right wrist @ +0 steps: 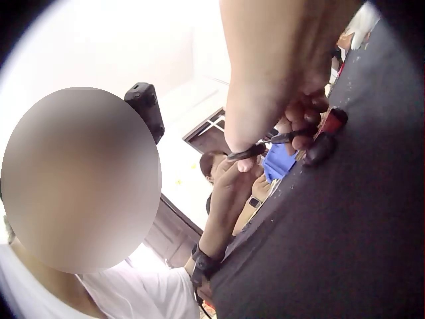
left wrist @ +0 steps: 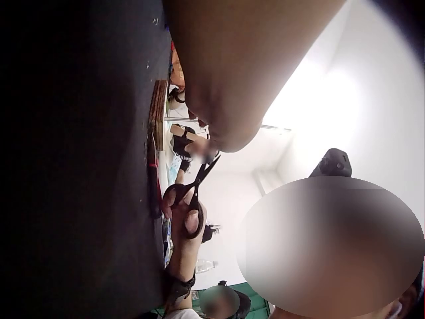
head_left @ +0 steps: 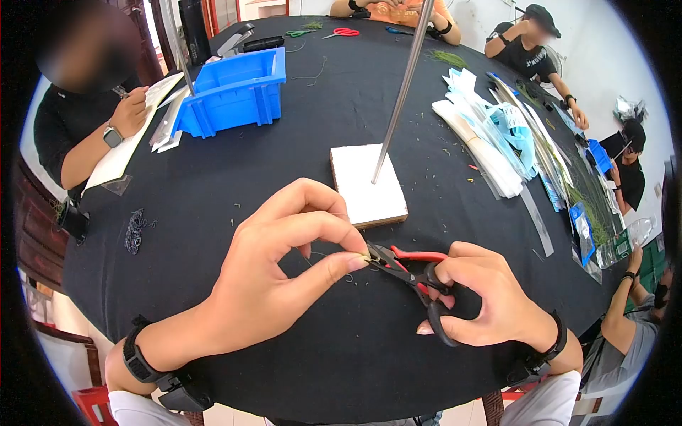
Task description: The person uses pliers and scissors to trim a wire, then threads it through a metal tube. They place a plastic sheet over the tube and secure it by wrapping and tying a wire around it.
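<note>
My left hand (head_left: 284, 266) pinches a thin strand (head_left: 367, 260) between thumb and index finger, the other fingers bent above. At those fingertips are the blades of black scissors (head_left: 435, 319), whose loops my right hand (head_left: 490, 295) grips with thumb and fingers. The left wrist view shows the scissors (left wrist: 195, 189) with blades apart, near the left hand (left wrist: 226, 113). Whether the blades touch the strand I cannot tell. A red-handled tool (head_left: 419, 254) lies on the cloth behind the scissors, partly covered by them; its red and black end (right wrist: 335, 119) shows in the right wrist view.
A white block (head_left: 366, 177) with an upright metal rod (head_left: 398, 106) stands beyond my hands. Blue bin (head_left: 238, 92) at back left, dark thread bundle (head_left: 134, 231) at left, white strips (head_left: 476, 142) and packets at right. Several people sit around the black-covered table (head_left: 284, 383).
</note>
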`<action>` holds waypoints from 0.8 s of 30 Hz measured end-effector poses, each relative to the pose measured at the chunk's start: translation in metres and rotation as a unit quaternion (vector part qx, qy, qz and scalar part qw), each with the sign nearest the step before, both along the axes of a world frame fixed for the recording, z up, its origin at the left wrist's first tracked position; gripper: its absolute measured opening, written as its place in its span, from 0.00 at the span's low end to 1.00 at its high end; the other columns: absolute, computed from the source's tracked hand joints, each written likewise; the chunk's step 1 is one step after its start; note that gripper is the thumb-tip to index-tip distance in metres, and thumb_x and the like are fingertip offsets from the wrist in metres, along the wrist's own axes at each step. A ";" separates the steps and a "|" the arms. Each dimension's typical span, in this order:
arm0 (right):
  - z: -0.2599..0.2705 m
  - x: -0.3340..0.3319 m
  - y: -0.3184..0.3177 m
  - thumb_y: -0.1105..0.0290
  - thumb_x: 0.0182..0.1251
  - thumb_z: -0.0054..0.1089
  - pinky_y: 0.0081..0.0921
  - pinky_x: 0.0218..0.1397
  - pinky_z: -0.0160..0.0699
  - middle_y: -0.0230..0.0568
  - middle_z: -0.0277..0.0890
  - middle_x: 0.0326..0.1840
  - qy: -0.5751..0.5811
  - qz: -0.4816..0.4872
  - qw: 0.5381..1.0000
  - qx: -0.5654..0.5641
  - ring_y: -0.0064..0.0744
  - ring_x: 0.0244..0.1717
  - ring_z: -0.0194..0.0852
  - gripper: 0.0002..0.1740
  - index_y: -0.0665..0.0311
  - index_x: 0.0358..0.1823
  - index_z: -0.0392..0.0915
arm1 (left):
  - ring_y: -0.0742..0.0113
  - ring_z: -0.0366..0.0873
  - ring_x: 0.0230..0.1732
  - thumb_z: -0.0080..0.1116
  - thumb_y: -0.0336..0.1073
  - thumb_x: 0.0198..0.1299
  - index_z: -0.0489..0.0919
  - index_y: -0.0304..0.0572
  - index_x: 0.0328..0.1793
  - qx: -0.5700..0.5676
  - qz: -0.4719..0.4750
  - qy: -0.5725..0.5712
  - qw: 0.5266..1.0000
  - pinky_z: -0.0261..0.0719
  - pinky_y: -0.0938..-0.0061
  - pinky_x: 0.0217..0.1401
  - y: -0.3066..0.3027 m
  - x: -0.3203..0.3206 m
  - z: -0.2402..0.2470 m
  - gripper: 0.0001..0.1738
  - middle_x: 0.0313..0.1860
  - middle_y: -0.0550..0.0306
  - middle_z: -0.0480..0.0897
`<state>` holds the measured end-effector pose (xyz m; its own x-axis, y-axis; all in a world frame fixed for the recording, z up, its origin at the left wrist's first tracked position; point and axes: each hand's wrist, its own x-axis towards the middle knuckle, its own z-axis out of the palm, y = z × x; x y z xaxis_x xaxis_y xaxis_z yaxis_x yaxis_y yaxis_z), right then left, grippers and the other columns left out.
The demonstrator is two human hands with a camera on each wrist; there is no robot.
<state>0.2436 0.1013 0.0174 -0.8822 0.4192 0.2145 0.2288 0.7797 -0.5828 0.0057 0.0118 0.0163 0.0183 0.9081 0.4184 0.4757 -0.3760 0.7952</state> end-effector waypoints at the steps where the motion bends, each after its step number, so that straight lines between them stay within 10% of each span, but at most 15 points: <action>1: 0.000 0.000 0.000 0.68 0.37 0.72 0.27 0.23 0.57 0.31 0.68 0.17 0.004 0.004 1.000 0.013 0.30 0.21 0.58 0.18 0.62 0.21 0.68 | 0.76 0.69 0.37 0.65 0.27 0.49 0.80 0.39 0.32 -0.003 -0.002 -0.003 1.000 0.66 0.83 0.35 0.000 0.000 0.000 0.05 0.39 0.59 0.73; 24: 0.000 0.000 0.002 0.64 0.38 0.76 0.30 0.24 0.58 0.32 0.64 0.15 0.047 0.025 0.988 0.146 0.33 0.20 0.59 0.22 0.64 0.30 0.72 | 0.73 0.69 0.43 0.65 0.28 0.51 0.80 0.34 0.35 -0.146 -0.072 -0.142 0.976 0.65 0.78 0.47 0.001 -0.002 -0.003 0.07 0.41 0.57 0.72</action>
